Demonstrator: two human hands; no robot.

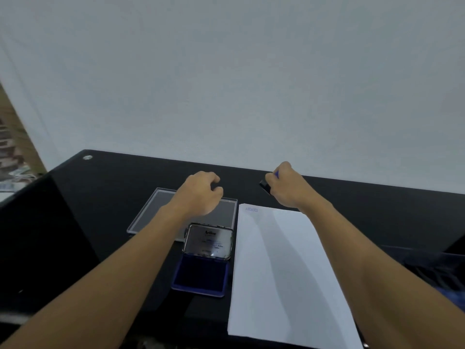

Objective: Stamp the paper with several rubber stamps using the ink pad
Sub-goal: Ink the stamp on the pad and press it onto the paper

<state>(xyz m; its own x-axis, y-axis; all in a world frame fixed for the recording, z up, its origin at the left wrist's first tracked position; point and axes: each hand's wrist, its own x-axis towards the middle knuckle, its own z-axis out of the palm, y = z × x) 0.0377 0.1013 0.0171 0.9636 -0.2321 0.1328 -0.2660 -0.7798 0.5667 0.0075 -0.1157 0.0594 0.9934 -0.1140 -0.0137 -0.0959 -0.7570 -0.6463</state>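
A black table (105, 202) fills the lower view under a plain pale wall. The largest thing on it is the white paper (281, 273), right of centre and running from near to far, with one faint blue imprint (251, 209) at its far left corner. Left of the paper lies a clear flat tray (148, 212), and nearer than that, just beside the paper's left edge, the ink pad (201, 275) sits open with its shiny lid (208, 241) propped up.

The right hand (286, 187) hovers past the paper's far edge, fingers closed around a small dark rubber stamp (265, 186). The left hand (201, 192) is over the tray's far side with fingers curled; whether it holds anything I cannot tell.

The risks, as I judge them: both forearms cross above the pad and sheet, so a dropped wrist could smear ink or shift the loose paper. A stamp pressed unevenly or under-inked would print as faintly as the existing mark, and the upright lid could be knocked shut.
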